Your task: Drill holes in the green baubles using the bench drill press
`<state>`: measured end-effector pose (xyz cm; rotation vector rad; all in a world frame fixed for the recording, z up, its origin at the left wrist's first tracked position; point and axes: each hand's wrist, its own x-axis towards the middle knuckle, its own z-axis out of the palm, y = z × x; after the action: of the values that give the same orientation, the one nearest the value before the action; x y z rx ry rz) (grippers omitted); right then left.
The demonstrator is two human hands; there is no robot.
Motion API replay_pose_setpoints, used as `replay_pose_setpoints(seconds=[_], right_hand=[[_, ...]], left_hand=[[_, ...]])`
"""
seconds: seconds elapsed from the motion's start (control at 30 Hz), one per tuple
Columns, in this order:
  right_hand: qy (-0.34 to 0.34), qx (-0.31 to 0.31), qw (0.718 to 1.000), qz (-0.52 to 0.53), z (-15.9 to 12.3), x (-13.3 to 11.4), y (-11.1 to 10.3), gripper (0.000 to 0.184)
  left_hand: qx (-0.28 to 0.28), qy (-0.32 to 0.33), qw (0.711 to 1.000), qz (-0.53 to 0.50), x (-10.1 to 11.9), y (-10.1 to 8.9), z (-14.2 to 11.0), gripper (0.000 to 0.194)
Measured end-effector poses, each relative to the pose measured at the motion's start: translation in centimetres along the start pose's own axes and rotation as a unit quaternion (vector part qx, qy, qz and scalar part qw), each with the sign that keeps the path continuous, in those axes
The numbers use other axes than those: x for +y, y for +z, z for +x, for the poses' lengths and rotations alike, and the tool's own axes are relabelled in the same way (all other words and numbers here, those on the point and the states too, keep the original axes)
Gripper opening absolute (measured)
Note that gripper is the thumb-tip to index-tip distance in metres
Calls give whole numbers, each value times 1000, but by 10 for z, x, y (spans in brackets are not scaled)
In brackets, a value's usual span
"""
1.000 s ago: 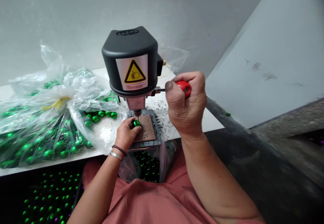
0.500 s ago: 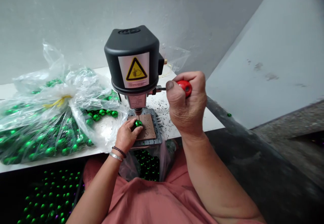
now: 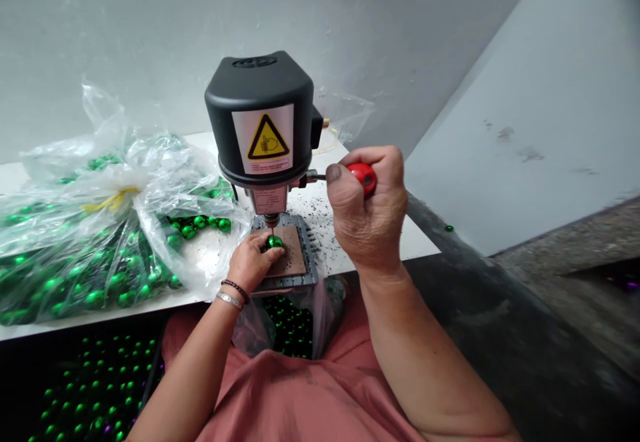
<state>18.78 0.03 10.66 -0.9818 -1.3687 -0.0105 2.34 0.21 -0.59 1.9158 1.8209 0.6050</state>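
A small black bench drill [image 3: 263, 119] with a yellow warning label stands on the white table [image 3: 380, 245]. My left hand [image 3: 253, 262] pinches a shiny green bead [image 3: 274, 241] on the brown pad [image 3: 290, 262] right under the drill bit. My right hand [image 3: 367, 209] is closed round the red knob [image 3: 364, 177] of the drill's feed lever, on the machine's right side.
A clear plastic bag [image 3: 100, 229] full of green beads lies left of the drill. Another bag of beads [image 3: 287, 325] hangs below the table edge over my lap. More green beads [image 3: 85, 389] fill a dark bin at lower left. Black shavings dot the table.
My right hand has tipped the red knob down slightly. My left hand has shifted the green bead a little under the bit. The view has barely moved.
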Motion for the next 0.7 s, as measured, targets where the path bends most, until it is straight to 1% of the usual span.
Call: replay_pose_setpoints(seconds=[0.27,0.5,0.7], right_hand=[[6,-16,1000,-15,-2,-3,-4,13],[-48,-22,994,-93,-24,5,-10,10],[-56,-2,992,-110,-34,9,-7,6]], left_hand=[[-9,5,1000,-1,0,1,2,27],[-3,20,1000,-18,-1,2,2,23],[3,12,1000,-9,-1,2,1,29]])
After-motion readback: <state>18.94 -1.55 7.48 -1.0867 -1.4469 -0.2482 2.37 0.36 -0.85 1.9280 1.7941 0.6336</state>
